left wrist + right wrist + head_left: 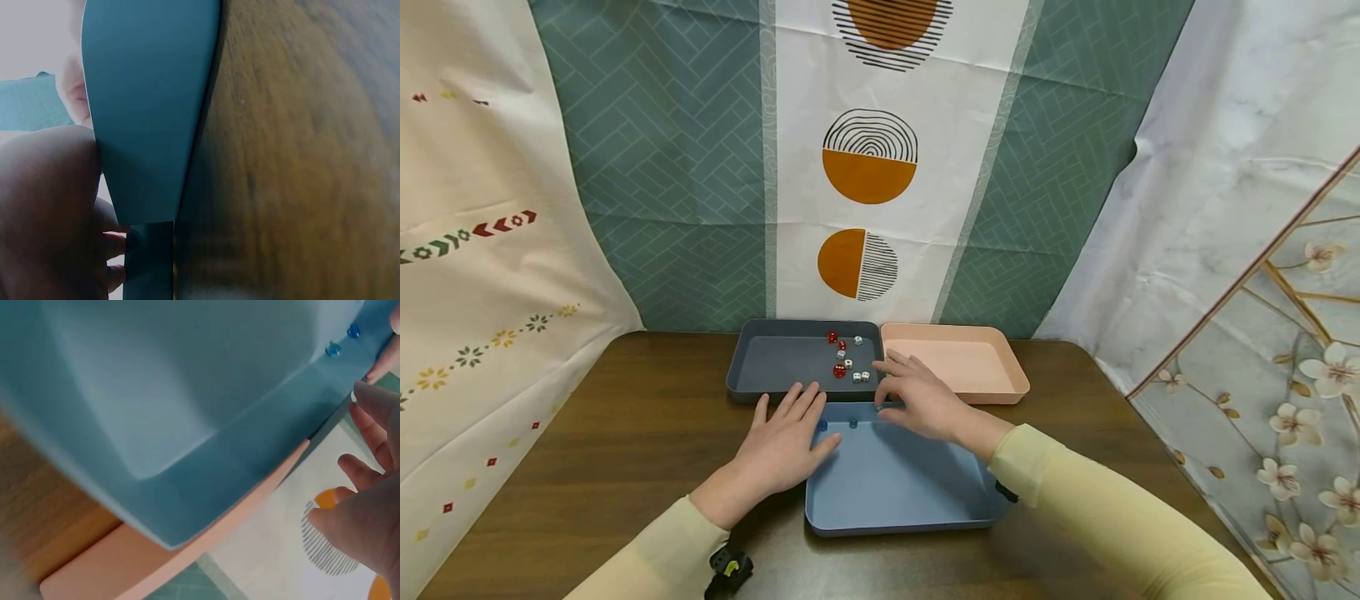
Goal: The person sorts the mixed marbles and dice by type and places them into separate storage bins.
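Observation:
My right hand is over the back edge of the blue tray, thumb and index finger pinching a small teal die. Its other fingers are loosely bent in the right wrist view. A blue die and a blue-green die lie inside the blue tray by its back wall. With fingers spread, my left hand is at that tray's back left corner, holding nothing. In the left wrist view, the blue tray's outer wall hides part of the hands.
Behind stands a dark grey tray, with red dice and white dice at its right side. Beside it is a pink tray. All three trays sit on a brown wooden table, with patterned cloths hanging behind and at both sides.

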{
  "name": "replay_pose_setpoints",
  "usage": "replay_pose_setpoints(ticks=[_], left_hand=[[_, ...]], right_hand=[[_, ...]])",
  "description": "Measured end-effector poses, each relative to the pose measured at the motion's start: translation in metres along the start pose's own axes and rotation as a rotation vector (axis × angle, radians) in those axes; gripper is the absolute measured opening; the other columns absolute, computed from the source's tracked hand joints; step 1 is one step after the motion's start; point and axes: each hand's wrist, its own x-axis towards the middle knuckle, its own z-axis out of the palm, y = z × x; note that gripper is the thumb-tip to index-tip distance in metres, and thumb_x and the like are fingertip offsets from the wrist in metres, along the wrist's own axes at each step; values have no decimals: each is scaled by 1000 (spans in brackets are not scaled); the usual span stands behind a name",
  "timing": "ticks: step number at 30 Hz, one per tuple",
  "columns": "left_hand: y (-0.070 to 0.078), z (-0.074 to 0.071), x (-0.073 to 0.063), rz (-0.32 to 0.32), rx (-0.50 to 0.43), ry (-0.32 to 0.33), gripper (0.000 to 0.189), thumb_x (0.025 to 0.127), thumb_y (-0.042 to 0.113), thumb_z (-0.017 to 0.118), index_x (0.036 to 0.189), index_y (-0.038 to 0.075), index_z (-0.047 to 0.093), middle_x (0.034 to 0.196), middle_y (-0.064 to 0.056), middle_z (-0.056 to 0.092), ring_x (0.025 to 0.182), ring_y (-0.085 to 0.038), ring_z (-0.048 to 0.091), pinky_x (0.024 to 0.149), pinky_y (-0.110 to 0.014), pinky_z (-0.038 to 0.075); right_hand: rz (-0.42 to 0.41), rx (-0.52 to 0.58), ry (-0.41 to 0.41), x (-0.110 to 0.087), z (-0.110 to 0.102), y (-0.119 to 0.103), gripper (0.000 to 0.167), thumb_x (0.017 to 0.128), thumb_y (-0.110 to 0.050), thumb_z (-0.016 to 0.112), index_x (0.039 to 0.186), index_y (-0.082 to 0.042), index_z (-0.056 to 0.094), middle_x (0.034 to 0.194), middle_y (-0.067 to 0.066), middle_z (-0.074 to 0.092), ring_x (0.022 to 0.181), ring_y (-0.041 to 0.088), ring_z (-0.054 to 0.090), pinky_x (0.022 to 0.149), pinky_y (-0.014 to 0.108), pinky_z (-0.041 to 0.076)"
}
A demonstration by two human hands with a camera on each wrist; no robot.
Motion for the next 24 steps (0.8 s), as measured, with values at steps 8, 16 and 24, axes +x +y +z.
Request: replay_pose_setpoints(ticks=[8,16,24], left_hand=[[0,0,-1,5,-7,9,79,113,55,57,171,5,39,180,-15,29,168,-40,20,127,-78,10],[-1,1,-2,6,-15,11,79,113,54,58,171,5,39,180,-15,28,168,-40,18,127,-78,9],[-1,1,-2,8,-13,14,78,113,53,57,171,5,39,180,-15,28,168,-40,19,127,-78,9]], right_hand=[[30,11,56,-3,-15,7,7,99,-16,86,103,-15,80,166,19,52,165,42,26,133,63,17],[44,-11,85,-5,-25,15,5,100,-17,84,102,-15,81,165,21,53,164,47,28,132,63,19],[93,-21,97,-6,-31,31,4,100,-17,84,100,-17,79,166,21,51,165,44,27,132,61,23]])
